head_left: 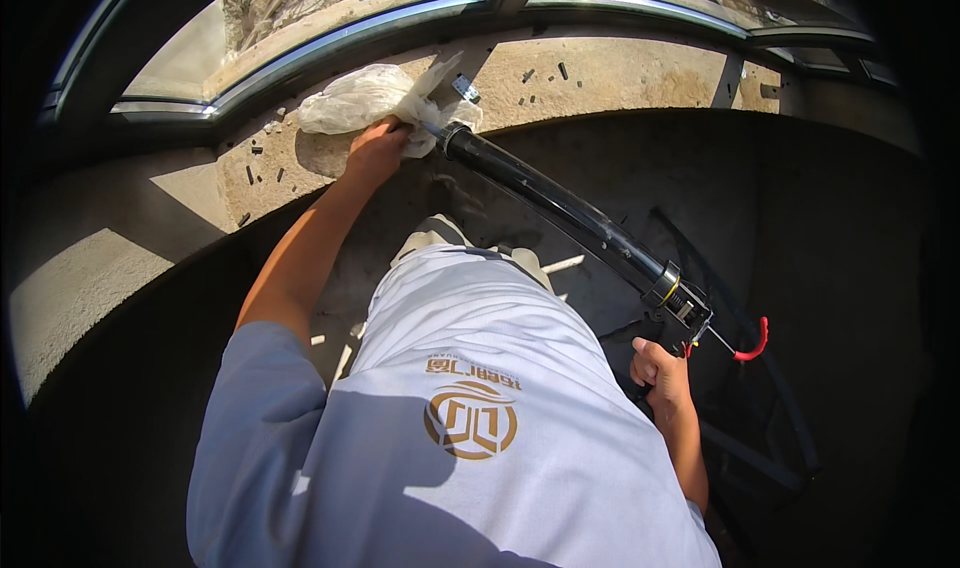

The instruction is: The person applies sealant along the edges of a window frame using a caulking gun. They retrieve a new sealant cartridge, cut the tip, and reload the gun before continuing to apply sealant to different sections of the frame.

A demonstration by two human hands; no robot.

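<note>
A long black caulking gun (560, 203) slants across the view, its front end up by the window sill and its handle low on the right. My right hand (660, 373) is closed around the handle, below the red hooked end of the rod (755, 340). At the gun's nozzle end, my left hand (378, 153) is closed on a crumpled, whitish plastic bag (355, 103). The bag lies on the sill and bunches around the nozzle, so the nozzle tip is hidden. Some of my left fingers are covered by the plastic.
The rough concrete sill (620, 73) curves below the window frame (345, 43) and carries several small dark scraps. A small bluish-white packet (465, 89) lies beside the bag. Dark metal legs or bars (755, 458) stand in shadow at the right.
</note>
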